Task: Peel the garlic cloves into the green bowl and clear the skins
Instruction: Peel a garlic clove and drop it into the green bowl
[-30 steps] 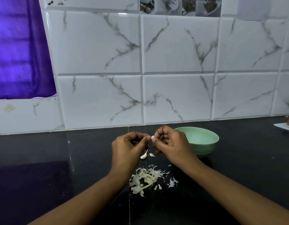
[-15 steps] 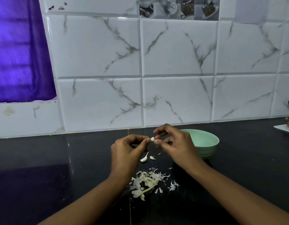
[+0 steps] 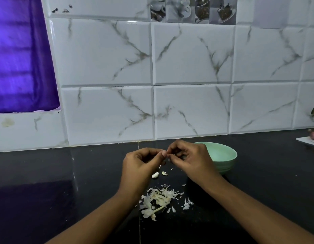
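- Head view: the left hand (image 3: 140, 166) and the right hand (image 3: 191, 160) meet above the dark counter (image 3: 55, 182), near the middle of the picture, with the fingertips touching each other.
- The grip of each hand is narrow, thumb against forefinger. What they pinch is hidden between the fingertips, so I cannot tell if a clove is held there.
- The green bowl (image 3: 223, 155) stands on the counter at 3 o'clock from the hands, partly behind the right hand. Its inside shows no content that I can make out.
- One garlic clove (image 3: 155, 175) lies on the counter at 6 o'clock from the fingertips, just beside the left hand. A smaller piece (image 3: 164, 173) lies just beside it, toward 3 o'clock.
- The pile of skins (image 3: 158, 199) lies on the counter at 6 o'clock from the clove, between the two forearms. Some small flakes (image 3: 187, 205) are spread at 3 o'clock from the pile.
- Behind the counter is a wall of white marble-look tiles (image 3: 193, 53), and at 10 o'clock hangs a purple curtain (image 3: 20, 59).
- At the far edge, at 3 o'clock, a white plate (image 3: 309, 140) with something reddish on it is cut off by the frame.
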Available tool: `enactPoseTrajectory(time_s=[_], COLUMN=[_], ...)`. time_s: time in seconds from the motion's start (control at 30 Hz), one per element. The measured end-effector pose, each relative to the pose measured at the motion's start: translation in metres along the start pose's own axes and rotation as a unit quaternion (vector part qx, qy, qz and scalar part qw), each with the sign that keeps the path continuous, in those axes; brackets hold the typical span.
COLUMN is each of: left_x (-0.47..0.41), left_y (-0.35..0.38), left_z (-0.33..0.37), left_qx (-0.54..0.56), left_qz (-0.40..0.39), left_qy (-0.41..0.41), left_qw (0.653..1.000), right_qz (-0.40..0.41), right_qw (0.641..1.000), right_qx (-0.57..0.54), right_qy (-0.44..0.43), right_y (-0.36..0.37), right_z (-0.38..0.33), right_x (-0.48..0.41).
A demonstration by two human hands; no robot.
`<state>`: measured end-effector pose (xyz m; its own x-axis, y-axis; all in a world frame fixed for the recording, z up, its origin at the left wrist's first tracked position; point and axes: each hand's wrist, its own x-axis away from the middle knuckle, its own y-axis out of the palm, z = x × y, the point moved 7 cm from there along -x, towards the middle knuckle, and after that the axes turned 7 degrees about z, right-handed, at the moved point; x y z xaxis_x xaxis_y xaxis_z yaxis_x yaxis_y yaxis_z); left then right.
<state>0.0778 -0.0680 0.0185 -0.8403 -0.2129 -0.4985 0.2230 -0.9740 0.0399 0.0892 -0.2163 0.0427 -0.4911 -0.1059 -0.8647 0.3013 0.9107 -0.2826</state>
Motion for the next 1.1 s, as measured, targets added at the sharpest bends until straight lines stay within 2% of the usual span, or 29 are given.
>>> enactPoseTrajectory(time_s=[0.1,0.2,0.3,0.53,0.7,0.8,0.93,1.1], left_x=[-0.004,-0.004,-0.004,-0.006,-0.007,-0.008,-0.008,-0.009], left_y=[0.003,0.008,0.009,0.012,0.009,0.007,0.008,0.007], left_z=[-0.011,-0.023,-0.026,-0.027,-0.026,-0.028,-0.029,-0.026], left_qx=[0.078,0.106,0.119,0.141,0.162,0.157,0.140,0.120], left_qz=[-0.032,-0.078,-0.097,-0.104,-0.079,-0.059,-0.052,-0.035], left_qy=[-0.119,-0.212,-0.239,-0.242,-0.228,-0.220,-0.197,-0.148], left_qw=[0.989,0.968,0.959,0.954,0.957,0.961,0.969,0.981], right_qz=[-0.052,-0.092,-0.103,-0.092,-0.072,-0.051,-0.047,-0.051], right_qw=[0.997,0.990,0.986,0.971,0.987,0.997,0.988,0.969], right_qx=[0.019,0.064,0.087,0.170,0.130,0.061,-0.014,-0.077], right_qy=[-0.045,-0.082,-0.097,-0.139,-0.063,0.026,0.147,0.229], right_y=[0.003,0.007,0.007,0.012,0.007,0.004,0.008,0.012], right_z=[-0.004,-0.008,-0.011,-0.016,-0.001,0.008,0.018,0.023], right_x=[0.000,0.001,0.001,0.005,0.002,0.001,0.003,0.007])
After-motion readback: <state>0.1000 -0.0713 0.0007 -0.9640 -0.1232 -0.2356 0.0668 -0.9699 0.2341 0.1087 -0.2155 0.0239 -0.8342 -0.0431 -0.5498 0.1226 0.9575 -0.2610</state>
